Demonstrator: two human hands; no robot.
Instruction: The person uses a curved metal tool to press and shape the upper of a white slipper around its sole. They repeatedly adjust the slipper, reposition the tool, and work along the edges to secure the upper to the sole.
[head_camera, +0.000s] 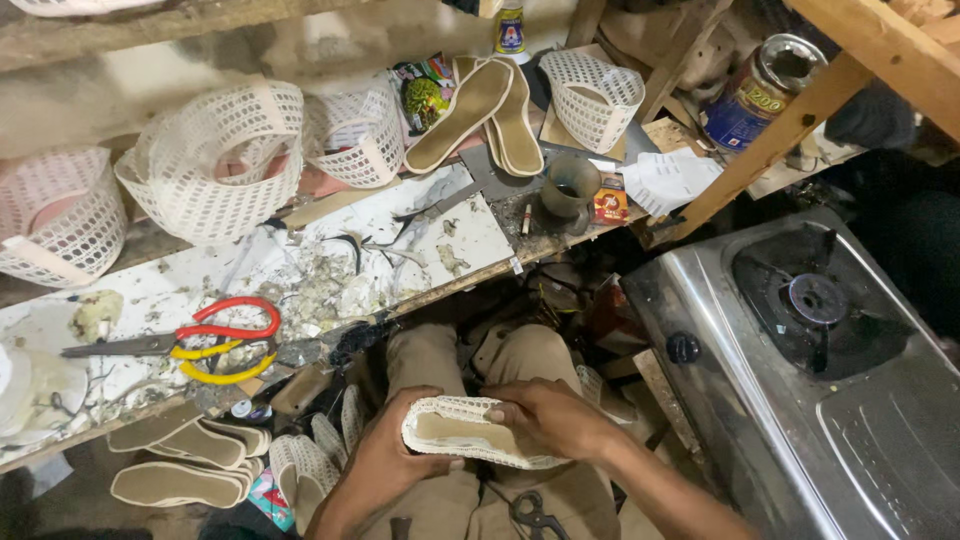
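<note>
A cluttered, glue-stained bench (440, 235); below its front edge, left hand (392, 452) and right hand (545, 415) both grip a white mesh shoe (470, 432), tan sole up.

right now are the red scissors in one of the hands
No, the red scissors lie on the bench while both hands hold a white mesh shoe.

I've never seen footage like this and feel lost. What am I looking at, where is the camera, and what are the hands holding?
There is one picture, from a camera worn on a person's head, looking down at their lap. No machine: just two bare hands. The left hand and right hand together hold a shoe with a white mesh upper, sole side up. Ahead lies a messy workbench with red-handled scissors, white mesh uppers and tan insoles. At right sits a gas stove.
</note>
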